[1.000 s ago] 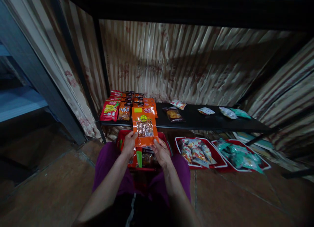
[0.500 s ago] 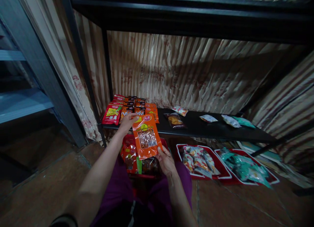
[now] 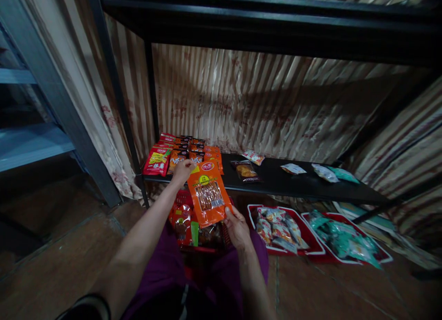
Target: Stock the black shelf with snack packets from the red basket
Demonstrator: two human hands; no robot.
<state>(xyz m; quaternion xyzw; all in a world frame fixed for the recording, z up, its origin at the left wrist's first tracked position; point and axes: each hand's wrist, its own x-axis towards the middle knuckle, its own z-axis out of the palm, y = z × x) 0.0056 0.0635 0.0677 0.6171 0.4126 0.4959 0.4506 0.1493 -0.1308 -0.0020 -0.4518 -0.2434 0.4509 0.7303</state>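
Observation:
My right hand grips the lower right corner of an orange snack packet with a clear window, held tilted above a red basket on my lap. My left hand reaches forward to the black shelf, its fingers closed at the top left corner of that packet, right by the stacked orange and red packets. The basket holds more packets.
Loose packets lie along the shelf: a dark one, white ones and a green one. Two red trays of snacks sit on the tiled floor under the shelf. A striped curtain hangs behind; a grey frame stands at left.
My left hand has left the packet's lower edge and stretched forward to the shelf stack. The packet now tilts, held low by my right hand. The camera has risen slightly.

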